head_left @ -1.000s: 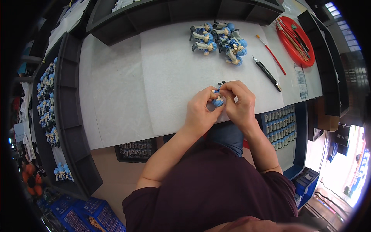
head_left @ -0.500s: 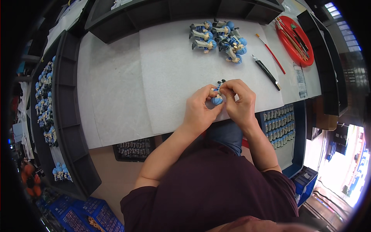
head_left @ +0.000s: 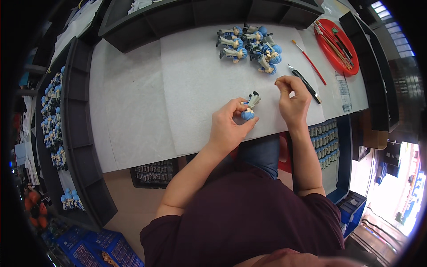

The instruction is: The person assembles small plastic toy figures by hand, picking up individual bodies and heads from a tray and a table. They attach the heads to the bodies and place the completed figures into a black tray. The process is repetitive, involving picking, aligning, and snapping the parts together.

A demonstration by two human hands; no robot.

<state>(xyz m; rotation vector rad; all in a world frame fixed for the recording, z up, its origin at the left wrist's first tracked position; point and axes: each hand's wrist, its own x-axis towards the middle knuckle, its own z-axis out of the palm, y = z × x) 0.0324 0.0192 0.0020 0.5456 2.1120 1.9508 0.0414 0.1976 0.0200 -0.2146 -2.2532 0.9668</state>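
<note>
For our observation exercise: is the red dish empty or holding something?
Holding something: several long, thin tools lie inside the red dish.

Maroon short-sleeved shirt (head_left: 240,216), blue trousers (head_left: 259,159)

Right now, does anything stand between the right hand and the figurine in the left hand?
Nothing visible does: only the white sheet shows between the right hand and the blue-topped figurine in the left hand. The black craft knife lies right of that gap.
</note>
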